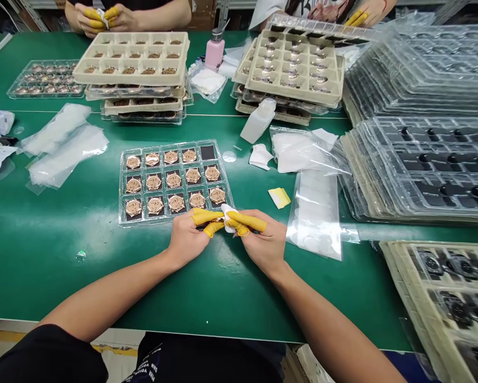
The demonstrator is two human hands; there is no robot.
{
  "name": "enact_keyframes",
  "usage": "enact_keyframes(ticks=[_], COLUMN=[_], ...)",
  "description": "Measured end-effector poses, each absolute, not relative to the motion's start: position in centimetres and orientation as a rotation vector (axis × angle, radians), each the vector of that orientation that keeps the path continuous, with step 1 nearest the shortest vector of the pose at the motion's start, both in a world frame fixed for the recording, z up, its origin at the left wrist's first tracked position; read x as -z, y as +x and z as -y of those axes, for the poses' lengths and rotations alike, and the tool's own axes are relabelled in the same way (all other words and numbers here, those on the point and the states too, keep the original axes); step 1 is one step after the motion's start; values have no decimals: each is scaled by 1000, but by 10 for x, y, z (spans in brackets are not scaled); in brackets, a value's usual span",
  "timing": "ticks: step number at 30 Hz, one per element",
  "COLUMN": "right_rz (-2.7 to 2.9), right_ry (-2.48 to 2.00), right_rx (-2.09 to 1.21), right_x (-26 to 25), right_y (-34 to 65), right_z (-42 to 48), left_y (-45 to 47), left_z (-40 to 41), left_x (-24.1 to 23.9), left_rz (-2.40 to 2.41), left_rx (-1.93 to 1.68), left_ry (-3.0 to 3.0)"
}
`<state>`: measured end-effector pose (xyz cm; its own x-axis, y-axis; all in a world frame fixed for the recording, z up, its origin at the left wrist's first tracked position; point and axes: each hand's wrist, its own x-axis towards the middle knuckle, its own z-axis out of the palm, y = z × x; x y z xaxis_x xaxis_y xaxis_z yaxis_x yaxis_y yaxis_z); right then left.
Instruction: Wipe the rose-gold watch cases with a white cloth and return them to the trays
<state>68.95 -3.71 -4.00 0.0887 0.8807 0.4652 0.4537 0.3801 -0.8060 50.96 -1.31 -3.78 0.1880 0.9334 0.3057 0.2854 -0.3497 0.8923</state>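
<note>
Green bench (83, 298) fills most of my feed, a tray stack (414, 214) at three o'clock. I see a tray (122, 181) of gold cases (176, 202) at ten o'clock from the hands. My left hand (189, 234) and right hand (265, 236) meet mid-view: right pinching white cloth (226, 208) against a held case (218, 219), mostly hidden, clamped in the left's fingers.

Gold-toned watch part (218, 219) in left hand (189, 236): mostly hidden behind yellow finger cots (252, 221) and white cloth (226, 209). Case-back markings (176, 202) too small to read from here. Lower-right tray stack (399, 287) runs out of view right and below. Co-workers' (154, 16) heads cut off up top.
</note>
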Motion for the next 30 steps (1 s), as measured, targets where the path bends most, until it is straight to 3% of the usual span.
enact_keyframes(ticks=[5,13,21,30], right_rz=[1423,1719,1790,1376], right_ry=[-1245,-1150,-1156,-1219], right_rx=[-384,-475,-340,-854], right_x=[35,37,38,40], right_y=[693,698,698,682], right_z=[38,27,26,26], left_y=[511,510,510,512], left_z=[14,13,14,9], left_x=[38,41,45,45], left_rz=[-1156,-1114,-1073,-1025], left_rx=[-1125,-1100,-1088,-1059], left_ry=[1702,1602,1429,1125])
